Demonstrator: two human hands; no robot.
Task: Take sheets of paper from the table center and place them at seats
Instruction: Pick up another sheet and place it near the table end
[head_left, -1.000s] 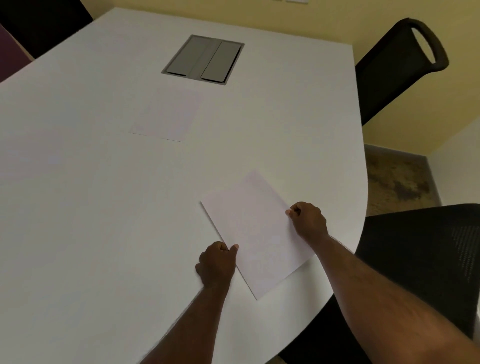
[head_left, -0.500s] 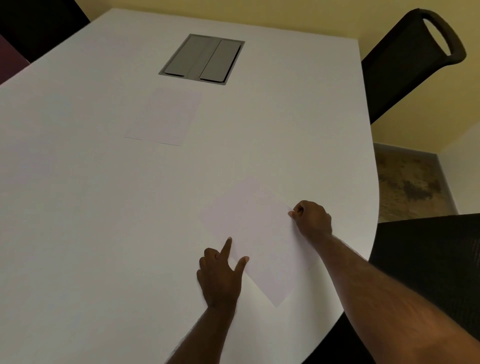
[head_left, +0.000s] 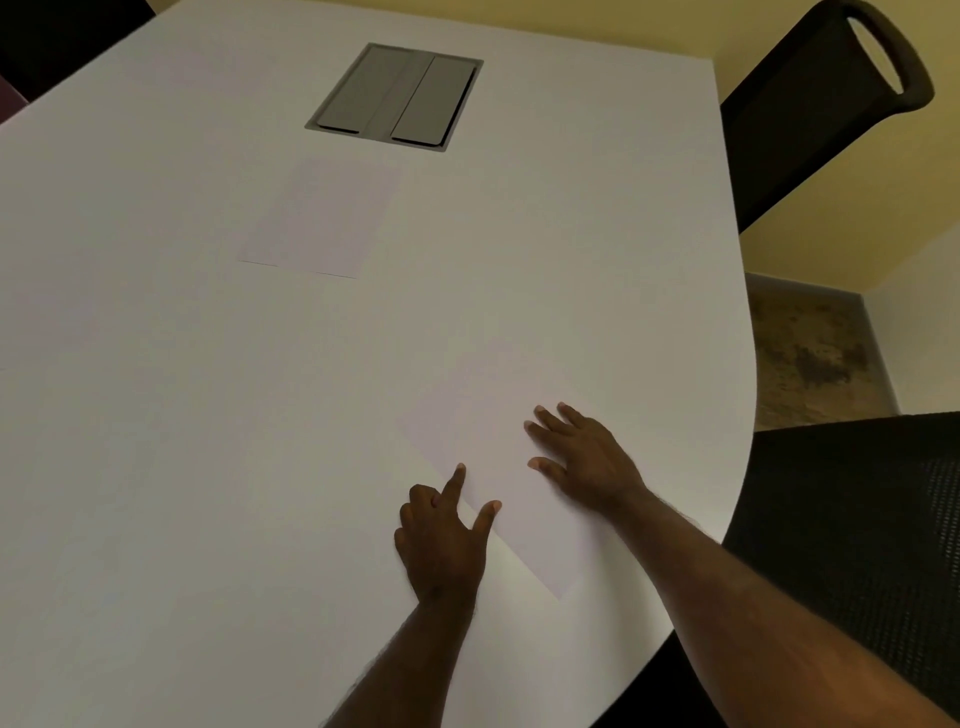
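A white sheet of paper (head_left: 483, 441) lies flat and turned at an angle on the white table (head_left: 208, 415), near its right front edge. My right hand (head_left: 582, 457) rests flat on the sheet with fingers spread. At the sheet's left edge, my left hand (head_left: 441, 535) touches the paper with index finger and thumb stretched out and the other fingers curled. Neither hand grips anything. More paper (head_left: 322, 218) lies at the table's centre, just in front of the grey hatch.
A grey cable hatch (head_left: 397, 96) is set into the table at the back. A black chair (head_left: 821, 104) stands at the far right, and a black mesh chair (head_left: 872, 519) sits close at the near right edge. Patterned floor shows between them.
My right hand has let go of the sheet's edge, opened and moved flat onto the paper. My left hand opened from a pinch to pointing fingers. The sheet now lies flat.
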